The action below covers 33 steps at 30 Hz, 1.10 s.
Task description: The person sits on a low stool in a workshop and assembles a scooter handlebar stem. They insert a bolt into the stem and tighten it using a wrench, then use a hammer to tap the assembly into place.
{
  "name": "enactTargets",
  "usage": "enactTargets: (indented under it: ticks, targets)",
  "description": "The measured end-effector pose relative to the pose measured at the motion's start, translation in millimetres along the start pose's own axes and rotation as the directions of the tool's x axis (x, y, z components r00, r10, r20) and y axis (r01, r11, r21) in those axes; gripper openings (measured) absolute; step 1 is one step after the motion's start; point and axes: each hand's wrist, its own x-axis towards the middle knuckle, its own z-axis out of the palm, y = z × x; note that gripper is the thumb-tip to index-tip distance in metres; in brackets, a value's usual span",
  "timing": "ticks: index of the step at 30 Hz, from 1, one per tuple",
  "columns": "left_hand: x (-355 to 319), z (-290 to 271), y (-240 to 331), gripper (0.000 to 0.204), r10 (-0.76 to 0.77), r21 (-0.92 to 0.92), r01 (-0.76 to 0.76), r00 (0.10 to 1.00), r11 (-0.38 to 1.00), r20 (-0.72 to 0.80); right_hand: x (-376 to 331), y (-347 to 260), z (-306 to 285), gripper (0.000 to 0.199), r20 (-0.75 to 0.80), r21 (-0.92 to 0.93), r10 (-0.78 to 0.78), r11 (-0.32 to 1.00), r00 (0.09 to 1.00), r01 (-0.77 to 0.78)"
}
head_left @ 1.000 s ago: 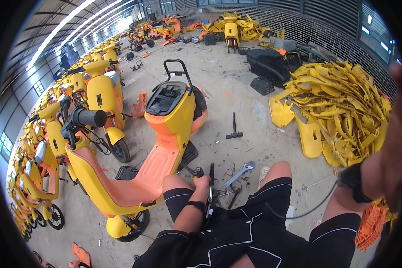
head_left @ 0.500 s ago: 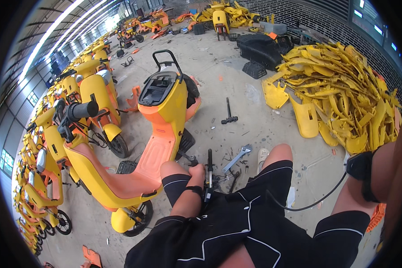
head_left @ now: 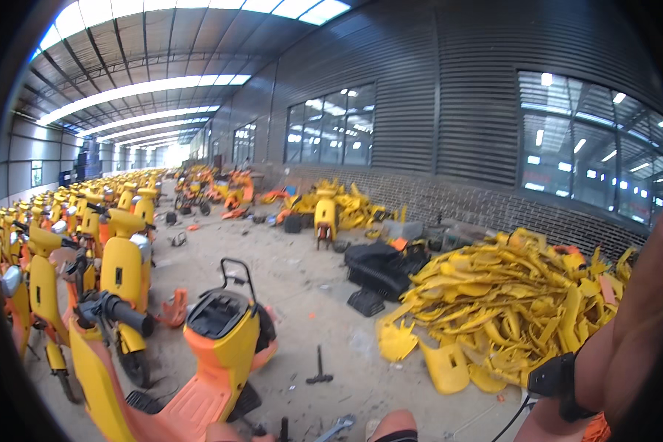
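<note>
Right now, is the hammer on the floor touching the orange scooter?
Apart. The head view shows bare concrete between the hammer and the orange scooter.

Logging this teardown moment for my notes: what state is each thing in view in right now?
Orange scooter: seat off, compartment open, upright.
Hammer: lying flat on the floor, untouched.
Wrench: on the floor by the knee.
Yellow panels: heaped in a loose pile.
Yellow scooters: parked upright in rows.
Right forearm: raised, black wrist strap on; hand out of view.
Left hand: not in view.
</note>
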Motion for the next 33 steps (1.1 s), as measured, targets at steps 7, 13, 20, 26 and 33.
enactTargets:
  ticks: [7,13,20,26,33]
  targets:
    - [21.7,-5.9,-4.7,0.012,0.088,-0.119,-0.087,0.996,0.989,-0.003,-1.8,2.9,-19.3,0.057,-0.011,-0.054,0.089,0.995,0.996,-0.09]
    - [-28.6,-25.4,52.3,0.016,-0.022,-0.325,0.005,0.999,0.946,-0.047,-5.0,11.0,-2.3,0.057,0.025,-0.08,0.109,0.991,0.994,-0.107]
    - [-20.6,-31.3,27.2,0.007,-0.05,-0.211,0.04,0.998,0.977,-0.044,14.7,6.1,-5.3,0.058,0.047,-0.05,0.107,0.993,0.993,-0.105]
    - [-21.6,-24.5,30.6,0.013,0.026,-0.107,-0.033,0.997,0.994,-0.067,14.6,-26.7,-4.3,0.058,0.042,-0.049,0.084,0.995,0.996,-0.082]
    - [-33.5,-52.3,30.8,0.017,0.03,-0.012,-0.031,0.997,0.999,-0.064,36.3,-14.5,7.9,0.058,0.079,-0.004,0.103,0.995,0.992,-0.103]
